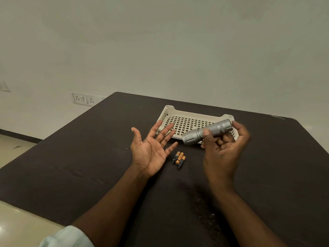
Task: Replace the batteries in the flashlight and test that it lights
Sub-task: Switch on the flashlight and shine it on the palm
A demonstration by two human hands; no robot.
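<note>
Dark brown and matte, the wooden surface [74, 175] carries everything here. Furthest left, the left hand [151, 148] hovers palm up with fingers spread wide, holding nothing. Just right of it three small black-and-copper cylindrical batteries [178, 159] lie side by side on the surface; being round, they could roll off if a wrist brushes them. Behind them sits a cream perforated plastic tray [178, 120]. Furthest right, the right hand [224, 145] holds the silver knurled metal flashlight [208, 131] above the tray's near edge, thumb across the barrel and fingertips on the far end. That grip looks light, so the flashlight could slip while a cap is twisted. Whether its caps are loosened I cannot tell. Batteries put in the wrong way round would leave it dark at the test.
</note>
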